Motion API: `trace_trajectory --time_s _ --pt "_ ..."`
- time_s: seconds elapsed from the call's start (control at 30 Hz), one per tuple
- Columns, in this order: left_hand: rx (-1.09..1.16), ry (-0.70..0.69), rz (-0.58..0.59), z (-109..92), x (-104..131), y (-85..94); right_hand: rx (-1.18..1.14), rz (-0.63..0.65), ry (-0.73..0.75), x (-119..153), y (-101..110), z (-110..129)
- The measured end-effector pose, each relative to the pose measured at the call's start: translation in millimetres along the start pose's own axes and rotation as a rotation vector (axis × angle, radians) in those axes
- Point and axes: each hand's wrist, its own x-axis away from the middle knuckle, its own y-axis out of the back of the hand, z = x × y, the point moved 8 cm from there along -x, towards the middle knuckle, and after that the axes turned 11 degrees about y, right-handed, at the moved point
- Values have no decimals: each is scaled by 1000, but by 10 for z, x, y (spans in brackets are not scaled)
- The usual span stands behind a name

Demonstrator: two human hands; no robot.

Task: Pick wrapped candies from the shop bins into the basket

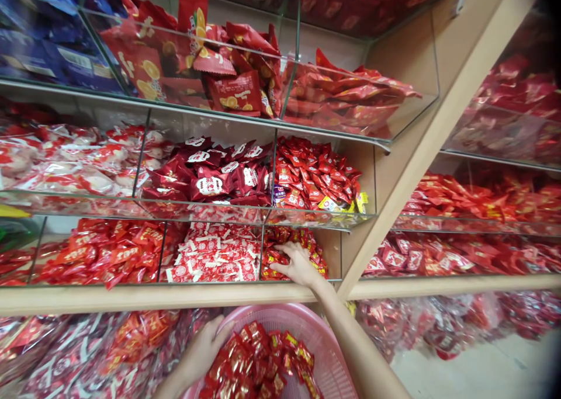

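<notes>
Sweets going from shelf bin to basket.

Our left hand (205,343) grips the pink basket (326,352) rim, fingers curled over red wrapped sweets (258,361); our right hand (298,264), fingers spread, presses into the bin of red candies (315,247). We judge grabbing underway; closing on a handful comes next.

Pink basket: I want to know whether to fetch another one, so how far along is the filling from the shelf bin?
Done: the pink basket already holds a pile of small red packets, though much of it is out of frame. In hand: the right hand is down on the packets in the lowest right bin, while the left hand steadies the basket's rim. Left: that bin still looks well stocked.
</notes>
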Motion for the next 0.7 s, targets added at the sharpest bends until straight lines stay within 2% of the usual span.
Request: trace_trajectory --time_s 0.23,0.37,0.53,0.7 --pt "-8 3 -10 -9 15 3 -115 -60 82 -7 41 113" --pt "19 4 6 -16 14 1 -262 -52 118 -14 34 153" --pt "28 16 3 -37 6 11 -435 -106 32 -21 27 38" --pt "10 35 -4 26 -12 -11 -433 -163 -6 -48 52 -4"
